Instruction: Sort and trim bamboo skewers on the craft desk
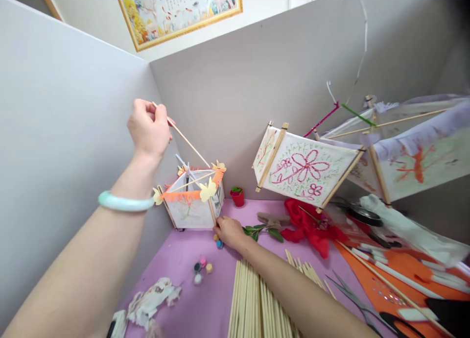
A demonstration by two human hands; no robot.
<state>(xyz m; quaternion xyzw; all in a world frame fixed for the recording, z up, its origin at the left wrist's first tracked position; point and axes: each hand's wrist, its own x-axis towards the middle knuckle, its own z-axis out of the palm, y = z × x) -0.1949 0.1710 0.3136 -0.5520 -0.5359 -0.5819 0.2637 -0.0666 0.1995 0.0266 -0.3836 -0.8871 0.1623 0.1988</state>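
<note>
My left hand is raised high on the left, its fingers closed around a thin wooden stick. The stick slants down to the right, and its lower end is at the top rim of a small paper lantern. White panels, orange fringe and yellow paper cutouts make up this lantern, which stands upright in the corner. Down at its near right corner, my right hand pinches the foot of a wooden corner post. The tips of the right fingers are partly hidden. A pale green bangle circles my left wrist.
Wooden sticks lie under my right forearm. Two larger painted lanterns are at the right, tilted. Open scissors, red cloth, leaves, paint pots and crumpled tissue lie on the purple tabletop. Grey partitions stand behind.
</note>
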